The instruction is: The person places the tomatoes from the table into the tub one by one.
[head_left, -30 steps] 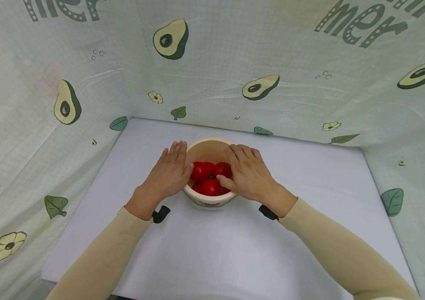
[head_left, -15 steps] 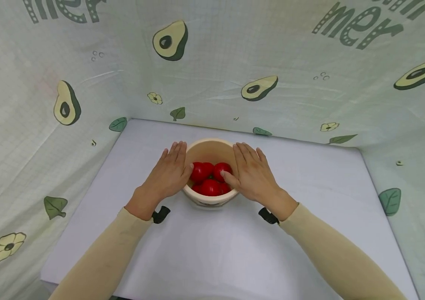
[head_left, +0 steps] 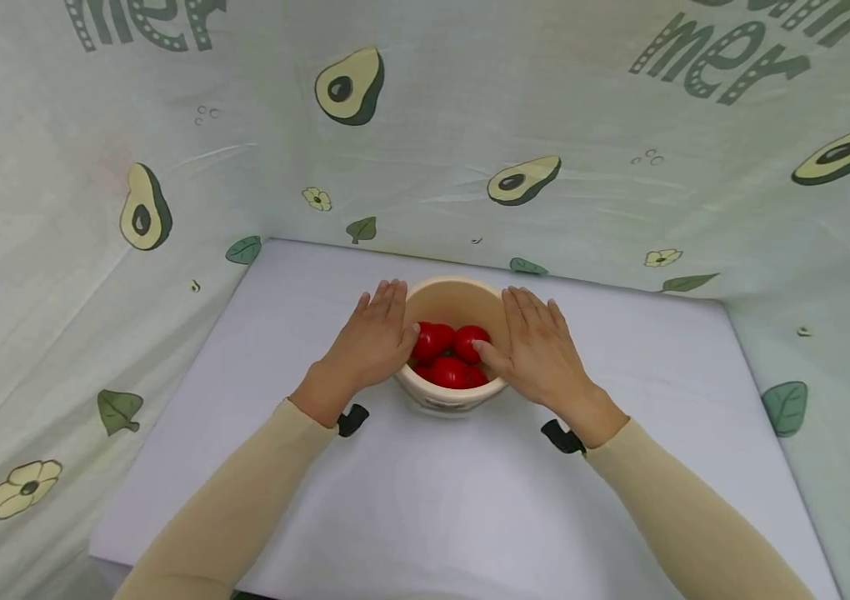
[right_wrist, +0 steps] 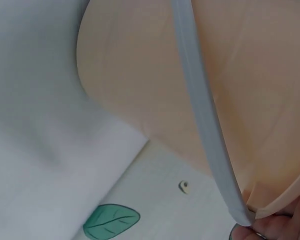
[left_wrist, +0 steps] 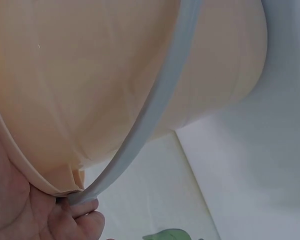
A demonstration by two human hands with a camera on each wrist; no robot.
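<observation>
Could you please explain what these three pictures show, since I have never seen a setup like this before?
There is no machine here: a person in beige sleeves works with two bare hands. The wide picture comes from a camera worn on the head, looking down. The two close-ups come from cameras strapped to each wrist.

On the pale grey table stands a round cream plastic bucket with red tomatoes inside. Avocado-printed cloth hangs behind and beside the table.

The left hand and the right hand lie flat against opposite sides of the bucket, fingers straight, pressing rather than curling round it. In the wrist views the bucket wall fills the picture, crossed by its pale grey handle band, which hangs down the side.
</observation>
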